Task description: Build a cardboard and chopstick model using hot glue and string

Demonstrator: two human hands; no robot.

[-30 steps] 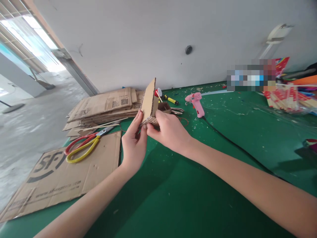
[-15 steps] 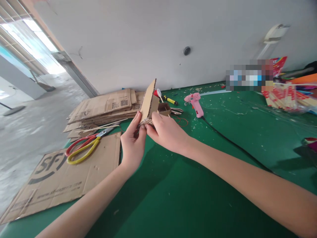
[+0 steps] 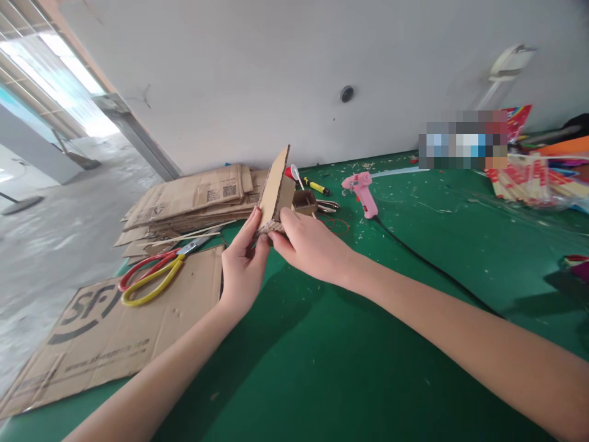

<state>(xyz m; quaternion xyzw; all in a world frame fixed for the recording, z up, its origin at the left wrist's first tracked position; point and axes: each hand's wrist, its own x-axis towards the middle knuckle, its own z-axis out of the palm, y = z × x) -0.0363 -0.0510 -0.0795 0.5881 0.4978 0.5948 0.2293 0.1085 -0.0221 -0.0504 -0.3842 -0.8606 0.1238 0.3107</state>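
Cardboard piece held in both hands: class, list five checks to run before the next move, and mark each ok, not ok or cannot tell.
1. Grip: the left hand and right hand both pinch the cardboard piece at its lower end: ok.
2. Piece raised off the green table: ok.
3. Scissors lie on the flat cardboard sheet, apart from both hands: ok.
4. Pink glue gun lies untouched beyond the right hand; whether it is hot: cannot tell.
5. Black cord clear of the arms: not ok, it runs close behind the right forearm.
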